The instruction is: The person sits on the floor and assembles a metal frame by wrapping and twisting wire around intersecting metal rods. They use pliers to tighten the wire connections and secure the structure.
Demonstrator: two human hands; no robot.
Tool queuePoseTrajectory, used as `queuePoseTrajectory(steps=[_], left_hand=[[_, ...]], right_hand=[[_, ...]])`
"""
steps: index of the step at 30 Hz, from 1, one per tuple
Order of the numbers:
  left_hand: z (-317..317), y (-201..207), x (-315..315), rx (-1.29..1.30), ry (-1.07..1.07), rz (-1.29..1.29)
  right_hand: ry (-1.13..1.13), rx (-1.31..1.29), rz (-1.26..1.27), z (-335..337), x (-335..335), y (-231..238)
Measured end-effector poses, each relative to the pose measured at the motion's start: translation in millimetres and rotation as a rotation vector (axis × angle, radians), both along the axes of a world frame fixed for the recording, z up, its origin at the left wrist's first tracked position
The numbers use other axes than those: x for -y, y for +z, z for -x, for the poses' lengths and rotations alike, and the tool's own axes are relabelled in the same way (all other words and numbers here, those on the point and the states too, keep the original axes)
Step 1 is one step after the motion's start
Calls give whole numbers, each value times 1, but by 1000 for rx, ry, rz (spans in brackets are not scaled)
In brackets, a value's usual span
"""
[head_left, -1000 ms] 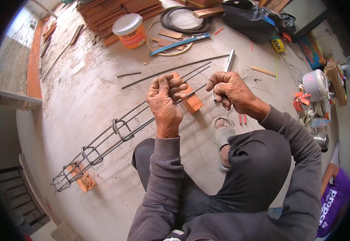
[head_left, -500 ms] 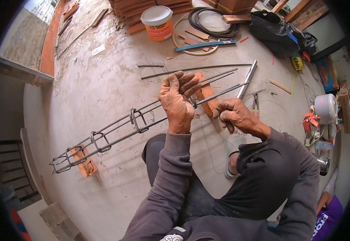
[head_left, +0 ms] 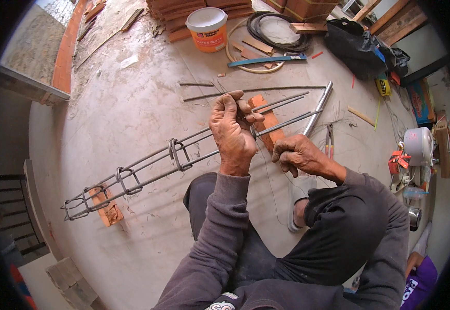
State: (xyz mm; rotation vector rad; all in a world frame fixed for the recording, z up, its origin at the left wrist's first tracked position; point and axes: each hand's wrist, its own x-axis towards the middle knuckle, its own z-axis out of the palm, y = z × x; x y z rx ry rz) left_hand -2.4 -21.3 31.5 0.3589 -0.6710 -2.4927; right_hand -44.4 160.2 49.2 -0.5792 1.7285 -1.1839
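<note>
A rebar cage [head_left: 181, 166] of long grey rods tied with square stirrups lies slantwise across the floor. It rests on an orange brick [head_left: 105, 206] at its left end and another brick [head_left: 267, 123] near its right end. Over the right part of the cage, my left hand [head_left: 233, 132] is closed, thumb and fingers pinching thin wire whose ends stick up past the fingertips. My right hand [head_left: 302, 155], beside the right brick, has its fingers curled in; what they hold, if anything, is hidden. A loose thin wire [head_left: 271, 188] hangs below, between my hands.
Beyond the cage lie a loose rod [head_left: 266, 89] and a silver metal tube [head_left: 319, 109]. Pincers [head_left: 329, 140] rest right of my right hand. Farther off are a paint bucket [head_left: 207, 32], a wire coil [head_left: 282, 32], a blue strip [head_left: 266, 60] and a black bag [head_left: 354, 49].
My left hand's fingers have drawn closer together into a pinch. My right hand has shifted slightly down and its fingers remain curled. The cage stays in place.
</note>
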Motion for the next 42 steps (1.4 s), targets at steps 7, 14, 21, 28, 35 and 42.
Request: queuePoseTrajectory(steps=[7,14,21,28,35,42], left_hand=[[-4,3,-1,-77,3,-91],[-1,6,-6,-54,22,-62],[-1,10,-1,-82,64,-36],[1,3,1,-141,82,-37],[-6,15,16,-148,5,-85],[-10,11,24,-239,-12,-135]], right_hand=[[60,-121,-26,1,6,6],[121,-301,25,6,8,9],[275,-674,83,13,17,10],[-113,453,133,9,50,41],[-175,411,46,8,56,54],[-131,278,132,6,56,61]])
